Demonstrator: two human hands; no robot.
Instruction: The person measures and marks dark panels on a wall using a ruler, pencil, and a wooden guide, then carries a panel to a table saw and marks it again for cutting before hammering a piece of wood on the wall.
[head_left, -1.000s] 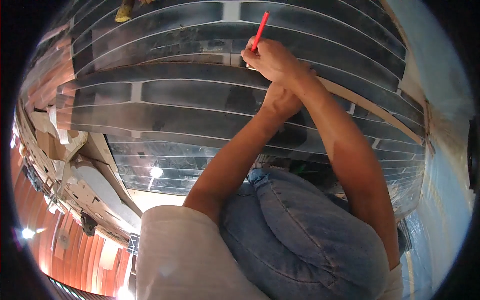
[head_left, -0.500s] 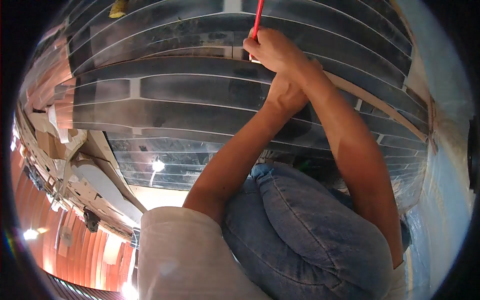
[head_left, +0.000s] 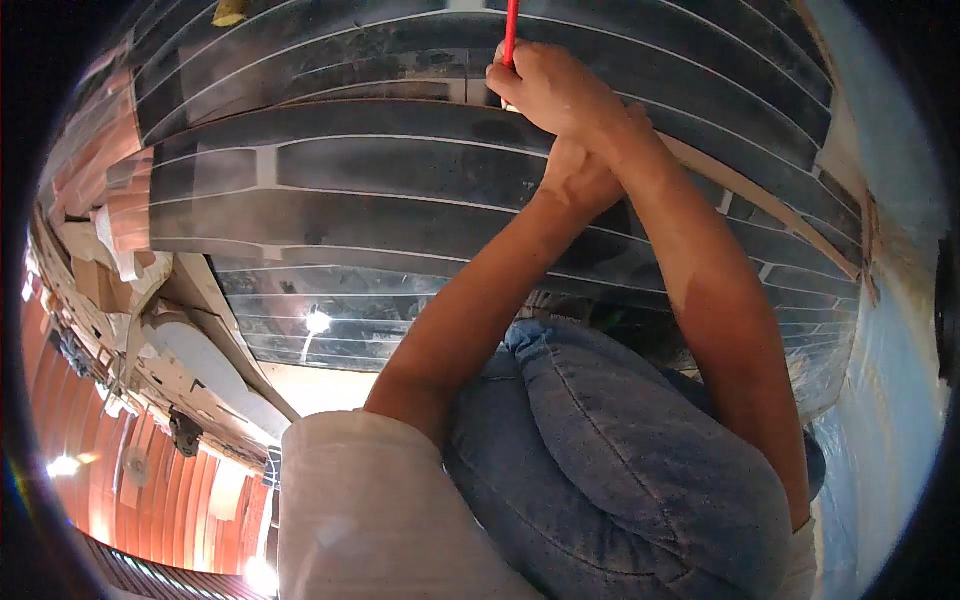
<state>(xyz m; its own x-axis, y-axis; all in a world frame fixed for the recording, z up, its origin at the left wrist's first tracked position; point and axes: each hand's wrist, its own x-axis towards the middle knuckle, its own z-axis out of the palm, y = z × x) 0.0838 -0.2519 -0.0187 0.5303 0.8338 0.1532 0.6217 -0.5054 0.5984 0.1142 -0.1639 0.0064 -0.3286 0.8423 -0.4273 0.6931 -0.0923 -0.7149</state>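
Right hand (head_left: 545,85) clamped around a red pencil (head_left: 511,30), tip down on the dark glossy tiles (head_left: 380,165), likely for marking. Left hand (head_left: 580,180) lies under the right wrist, seemingly bracing it; its grip I cannot tell. Open tile spreads leftward; denim knee (head_left: 640,460) sits below.

Open tiled floor (head_left: 400,190) stretches left of the clasped hands; a raised denim knee (head_left: 640,460) blocks the near approach, while a wooden strip (head_left: 760,195) crosses the tiles at right.
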